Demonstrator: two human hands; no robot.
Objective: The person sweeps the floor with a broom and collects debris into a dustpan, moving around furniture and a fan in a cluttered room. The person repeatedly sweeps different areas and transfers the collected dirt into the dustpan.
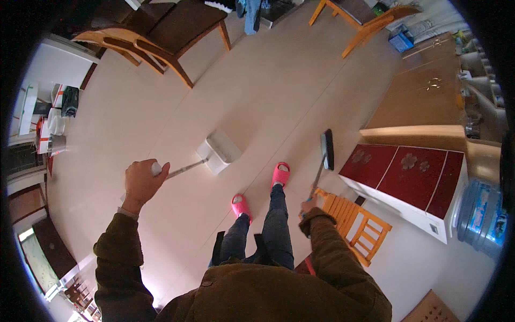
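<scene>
My left hand (pixel 145 181) grips the top of the handle of a long-handled white dustpan (pixel 219 152), whose pan is over the tiled floor ahead of my feet. On the right, my right hand (pixel 309 206) is closed around the handle of a broom (pixel 328 149) with dark bristles and a grey head. The broom head is near the floor beside a red-fronted cabinet, apart from the dustpan. Part of the broom handle is hidden by my hand and sleeve. My feet in pink slippers (pixel 281 174) stand between the two tools.
A slatted wooden chair (pixel 354 223) stands close by my right arm, next to the red-and-white cabinet (pixel 410 163) and a large water bottle (pixel 478 217). Wooden chairs (pixel 177 40) are at the upper left, another chair (pixel 362 30) at the upper right. Bags and containers (pixel 58 120) line the left side.
</scene>
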